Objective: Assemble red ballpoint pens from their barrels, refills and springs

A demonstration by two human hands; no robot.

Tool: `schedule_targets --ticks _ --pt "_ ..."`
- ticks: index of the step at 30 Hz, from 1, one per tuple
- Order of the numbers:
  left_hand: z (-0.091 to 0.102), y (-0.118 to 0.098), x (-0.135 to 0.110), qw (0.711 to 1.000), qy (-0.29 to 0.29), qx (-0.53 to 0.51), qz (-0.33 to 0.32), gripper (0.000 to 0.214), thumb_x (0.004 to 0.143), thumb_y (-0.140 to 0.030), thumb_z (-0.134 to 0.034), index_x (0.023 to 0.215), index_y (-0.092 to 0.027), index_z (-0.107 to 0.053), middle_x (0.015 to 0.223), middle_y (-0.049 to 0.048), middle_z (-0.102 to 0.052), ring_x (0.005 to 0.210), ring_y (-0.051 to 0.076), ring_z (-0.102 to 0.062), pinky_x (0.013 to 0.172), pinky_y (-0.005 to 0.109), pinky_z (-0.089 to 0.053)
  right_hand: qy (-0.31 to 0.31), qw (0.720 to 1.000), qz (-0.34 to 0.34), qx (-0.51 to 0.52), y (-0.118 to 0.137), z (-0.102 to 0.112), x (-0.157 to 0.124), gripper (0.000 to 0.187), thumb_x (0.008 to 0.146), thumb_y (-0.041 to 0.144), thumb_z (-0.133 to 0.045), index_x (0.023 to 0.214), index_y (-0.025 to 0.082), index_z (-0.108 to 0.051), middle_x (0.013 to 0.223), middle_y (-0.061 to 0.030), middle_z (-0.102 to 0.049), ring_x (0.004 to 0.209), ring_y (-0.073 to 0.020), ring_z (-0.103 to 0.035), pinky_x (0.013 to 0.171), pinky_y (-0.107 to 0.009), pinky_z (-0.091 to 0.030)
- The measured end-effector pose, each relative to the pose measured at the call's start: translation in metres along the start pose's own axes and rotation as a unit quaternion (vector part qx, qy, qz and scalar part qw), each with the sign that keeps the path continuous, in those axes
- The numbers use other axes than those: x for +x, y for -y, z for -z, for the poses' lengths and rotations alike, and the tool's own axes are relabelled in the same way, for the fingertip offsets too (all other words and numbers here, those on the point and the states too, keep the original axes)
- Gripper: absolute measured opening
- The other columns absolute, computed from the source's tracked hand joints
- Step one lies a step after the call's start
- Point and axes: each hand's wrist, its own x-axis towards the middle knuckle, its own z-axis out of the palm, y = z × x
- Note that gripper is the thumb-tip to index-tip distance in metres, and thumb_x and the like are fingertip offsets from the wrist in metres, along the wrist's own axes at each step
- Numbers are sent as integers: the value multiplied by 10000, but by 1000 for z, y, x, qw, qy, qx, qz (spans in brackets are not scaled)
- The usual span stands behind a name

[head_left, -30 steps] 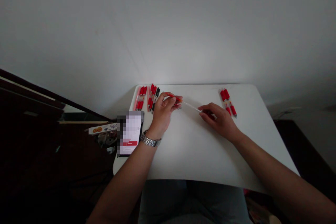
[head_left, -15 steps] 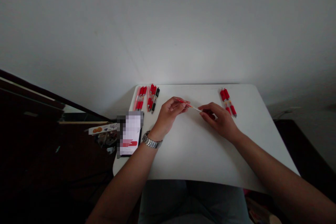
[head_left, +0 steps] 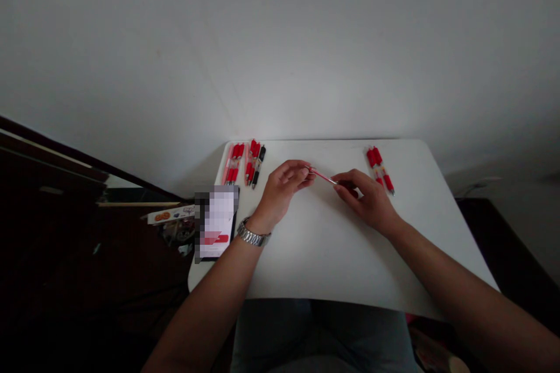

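Between my two hands, above the middle of the white table, lies a thin red pen refill (head_left: 322,175), slanting down to the right. My left hand (head_left: 286,183), with a metal watch on its wrist, pinches the upper left end between thumb and fingertips. A small clear or silvery bit also shows at those fingertips, too small to name. My right hand (head_left: 365,198) is closed around the lower right end, where a pale tip meets the fingers. Something dark red, likely a pen barrel (head_left: 351,191), shows inside its curled fingers, mostly hidden.
Several red pens (head_left: 235,163) and a black pen (head_left: 259,167) lie at the table's back left. Two red pens (head_left: 380,170) lie at the back right. A phone (head_left: 219,224) rests by the left edge of the white table (head_left: 332,262). A wall stands behind.
The refill has shifted right towards my right hand: its red length now spans the gap where a clear, yellow-banded stretch showed before. Both hands have barely moved.
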Motion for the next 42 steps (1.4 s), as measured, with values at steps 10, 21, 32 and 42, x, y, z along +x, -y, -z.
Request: schedule_targets --ticks 10,21,32,42 --pt "0 2 0 1000 4 -12 2 220 826 -326 -826 953 -186 -713 1009 55 -744 911 142 -708 918 324 -599 -3 1000 16 -3 2 1 1 177 1006 330 -585 1106 212 -670 854 -55 -647 724 -173 -610 652 -324 -523" --pt "0 4 1 1000 4 -19 -5 214 809 -307 -843 929 -175 -725 960 44 -741 898 132 -708 931 314 -594 -6 1000 14 -6 4 0 0 171 1005 345 -590 1086 218 -672 850 -56 -648 734 -182 -625 629 -317 -512" --pt "3 2 2 1000 1 9 -22 228 830 -329 -824 991 -185 -751 1010 54 -746 925 147 -707 938 321 -584 -15 1000 0 1 -4 -1 -1 193 994 353 -608 1099 202 -665 863 -58 -667 723 -171 -621 637 -313 -514" --pt "20 -2 11 959 -118 192 -172 156 956 -352 -662 949 -197 -655 943 38 -705 859 130 -686 817 276 -574 -38 999 -23 2 -5 2 -1 216 992 403 -598 1048 204 -663 865 -63 -686 723 -170 -641 611 -298 -531"
